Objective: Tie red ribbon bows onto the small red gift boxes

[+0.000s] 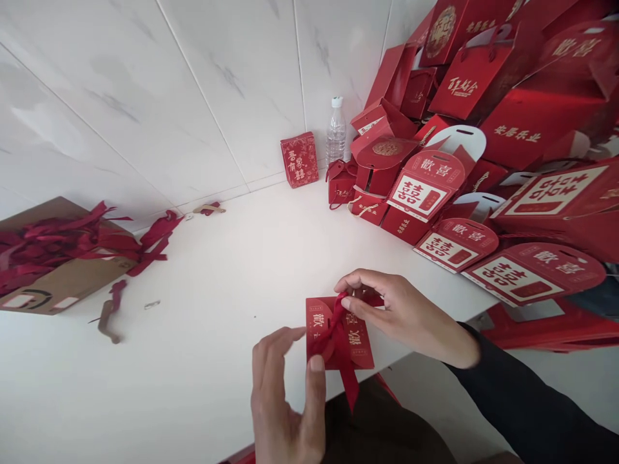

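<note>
A small red gift box (pixel 363 354) with gold characters lies at the front edge of the white table, a dark red ribbon (pixel 344 361) tied across its top. One ribbon tail hangs down past the table edge. My right hand (pixel 401 309) comes from the right and pinches a loop of the ribbon between thumb and fingertips at the box's far side. On the near left, my left hand (pixel 287 386) has its thumb and fingers spread apart; the thumb tip is by the box's lower left corner, and the index fingertip is close to its left side.
A cardboard box (pixel 87 283) full of red ribbons stands at the left, with ribbon scraps (pixel 110 312) beside it. A red carton (pixel 300 160) and a plastic bottle (pixel 336 132) stand by the tiled wall. Many red gift boxes (pixel 525 142) are piled at the right.
</note>
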Motion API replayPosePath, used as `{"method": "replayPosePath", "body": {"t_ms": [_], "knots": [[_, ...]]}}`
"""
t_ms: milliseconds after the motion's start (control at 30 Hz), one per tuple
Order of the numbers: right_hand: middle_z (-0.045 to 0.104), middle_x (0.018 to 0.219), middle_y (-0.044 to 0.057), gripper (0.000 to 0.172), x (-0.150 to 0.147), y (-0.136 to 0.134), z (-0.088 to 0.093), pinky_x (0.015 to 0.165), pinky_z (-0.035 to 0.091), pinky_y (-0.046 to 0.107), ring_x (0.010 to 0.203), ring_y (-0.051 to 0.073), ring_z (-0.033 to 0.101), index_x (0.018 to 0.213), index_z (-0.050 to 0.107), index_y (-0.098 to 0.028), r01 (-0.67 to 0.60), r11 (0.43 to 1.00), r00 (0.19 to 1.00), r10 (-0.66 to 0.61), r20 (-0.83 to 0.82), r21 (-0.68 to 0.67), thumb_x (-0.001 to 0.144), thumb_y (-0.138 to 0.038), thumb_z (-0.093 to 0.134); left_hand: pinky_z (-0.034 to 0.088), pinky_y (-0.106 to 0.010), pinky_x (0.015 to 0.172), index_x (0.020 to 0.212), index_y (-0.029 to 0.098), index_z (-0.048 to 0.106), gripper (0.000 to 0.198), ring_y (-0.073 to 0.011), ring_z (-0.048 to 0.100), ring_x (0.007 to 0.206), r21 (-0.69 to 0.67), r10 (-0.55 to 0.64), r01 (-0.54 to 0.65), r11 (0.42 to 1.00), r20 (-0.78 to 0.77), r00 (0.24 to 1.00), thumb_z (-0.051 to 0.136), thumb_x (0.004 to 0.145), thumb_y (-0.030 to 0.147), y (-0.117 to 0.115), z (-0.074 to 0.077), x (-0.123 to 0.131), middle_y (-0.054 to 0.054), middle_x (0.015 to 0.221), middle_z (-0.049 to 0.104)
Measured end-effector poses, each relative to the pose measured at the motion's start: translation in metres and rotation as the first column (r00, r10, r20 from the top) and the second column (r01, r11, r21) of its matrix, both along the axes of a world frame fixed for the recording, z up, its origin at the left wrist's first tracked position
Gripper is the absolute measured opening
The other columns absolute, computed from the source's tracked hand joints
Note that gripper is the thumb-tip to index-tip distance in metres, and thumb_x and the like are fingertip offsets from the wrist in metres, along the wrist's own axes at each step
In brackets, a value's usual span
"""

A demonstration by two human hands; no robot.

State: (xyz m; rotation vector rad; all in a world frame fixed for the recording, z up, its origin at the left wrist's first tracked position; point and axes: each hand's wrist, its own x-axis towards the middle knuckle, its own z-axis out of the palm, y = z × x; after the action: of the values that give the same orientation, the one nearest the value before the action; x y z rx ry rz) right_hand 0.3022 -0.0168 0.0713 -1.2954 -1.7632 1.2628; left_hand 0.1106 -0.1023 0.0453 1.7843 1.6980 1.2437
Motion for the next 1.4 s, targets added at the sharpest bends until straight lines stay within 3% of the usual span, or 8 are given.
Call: {"method": "replayPosePath", "body": {"t_ms": [233, 700, 833, 900, 1000, 1167, 1300, 1400], "knots": [[0.067, 0.087, -0.003, 0.009, -0.002, 0.004, 0.002, 0.070, 0.046, 0.025, 0.077, 0.014, 0.060, 0.094, 0.063, -0.023, -0.007, 1.000, 1.000, 0.006, -0.018, -0.026, 0.099, -0.029, 0.058, 0.051, -0.033, 0.084, 0.094, 0.028, 0.065, 0.005, -0.0203, 0.061, 0.103, -0.056, 0.029, -0.028, 0.998, 0.008, 1.000, 0.061, 0.095, 0.027, 0.005, -0.016, 0.002, -0.004, 0.112, 0.061], [0.065, 0.082, -0.002, 0.013, -0.006, 0.006, -0.004, 0.067, 0.042, 0.029, 0.073, 0.015, 0.058, 0.090, 0.060, -0.022, 0.020, 0.999, 1.000, -0.019, 0.025, -0.037, 0.099, -0.030, 0.056, 0.053, -0.036, 0.087, 0.090, 0.026, 0.058, 0.019, -0.0248, 0.060, 0.119, -0.149, -0.003, 0.006, 0.989, 0.023, 1.000, 0.045, 0.102, 0.030, -0.001, -0.011, 0.003, -0.008, 0.117, 0.067], [0.067, 0.105, 0.002, 0.015, 0.000, 0.007, -0.008, 0.079, 0.047, 0.030, 0.092, 0.018, 0.062, 0.106, 0.060, -0.025, 0.022, 1.000, 0.998, -0.022, -0.051, 0.001, 0.101, -0.038, 0.055, 0.051, -0.043, 0.099, 0.099, 0.027, 0.056, 0.008, -0.0267, 0.057, 0.128, -0.211, -0.020, 0.047, 0.976, 0.129, 0.991, 0.049, 0.100, 0.031, -0.006, -0.008, -0.009, -0.007, 0.133, 0.062], [0.064, 0.114, 0.003, 0.024, 0.006, 0.003, -0.012, 0.079, 0.049, 0.031, 0.091, 0.018, 0.062, 0.118, 0.056, -0.027, 0.102, 0.995, 0.991, -0.101, -0.091, 0.001, 0.102, -0.045, 0.055, 0.045, -0.050, 0.109, 0.123, 0.032, 0.052, 0.024, -0.0280, 0.048, 0.140, -0.219, -0.069, 0.105, 0.970, 0.166, 0.984, 0.050, 0.099, 0.030, -0.004, -0.008, -0.022, -0.007, 0.148, 0.051], [0.063, 0.098, 0.001, 0.031, 0.016, -0.008, -0.019, 0.070, 0.049, 0.031, 0.074, 0.017, 0.059, 0.120, 0.053, -0.028, 0.227, 0.972, 0.971, -0.231, -0.056, -0.070, 0.102, -0.054, 0.051, 0.035, -0.056, 0.118, 0.153, 0.039, 0.028, 0.066, -0.0305, 0.032, 0.150, -0.264, -0.230, 0.267, 0.927, 0.161, 0.960, 0.054, 0.094, 0.026, 0.006, -0.011, -0.042, -0.005, 0.164, 0.029], [0.067, 0.100, 0.004, 0.044, 0.020, -0.023, -0.025, 0.079, 0.054, 0.035, 0.078, 0.019, 0.065, 0.128, 0.053, -0.029, 0.192, 0.967, 0.981, -0.194, 0.009, -0.164, 0.101, -0.063, 0.045, 0.035, -0.060, 0.117, 0.159, 0.046, 0.004, 0.102, -0.0353, 0.027, 0.152, -0.423, -0.364, 0.446, 0.788, 0.264, 0.893, 0.070, 0.084, 0.027, 0.031, -0.021, -0.043, -0.004, 0.167, 0.023], [0.069, 0.119, 0.011, 0.053, 0.023, -0.025, -0.025, 0.086, 0.058, 0.041, 0.091, 0.025, 0.070, 0.135, 0.052, -0.029, 0.151, 0.978, 0.988, -0.155, -0.015, -0.145, 0.098, -0.067, 0.047, 0.041, -0.057, 0.116, 0.160, 0.039, 0.008, 0.114, -0.0337, 0.042, 0.142, -0.309, -0.352, 0.403, 0.861, 0.209, 0.912, 0.083, 0.074, 0.029, 0.030, -0.020, -0.025, -0.011, 0.153, 0.037], [0.073, 0.109, 0.016, 0.054, 0.034, -0.030, -0.033, 0.075, 0.061, 0.039, 0.082, 0.028, 0.073, 0.135, 0.052, -0.028, 0.112, 0.990, 0.993, -0.114, -0.015, -0.088, 0.097, -0.066, 0.049, 0.047, -0.054, 0.112, 0.159, 0.031, 0.017, 0.114, -0.0324, 0.048, 0.135, -0.217, -0.228, 0.255, 0.942, 0.143, 0.963, 0.087, 0.069, 0.031, 0.009, 0.010, -0.031, -0.013, 0.146, 0.040]]}}
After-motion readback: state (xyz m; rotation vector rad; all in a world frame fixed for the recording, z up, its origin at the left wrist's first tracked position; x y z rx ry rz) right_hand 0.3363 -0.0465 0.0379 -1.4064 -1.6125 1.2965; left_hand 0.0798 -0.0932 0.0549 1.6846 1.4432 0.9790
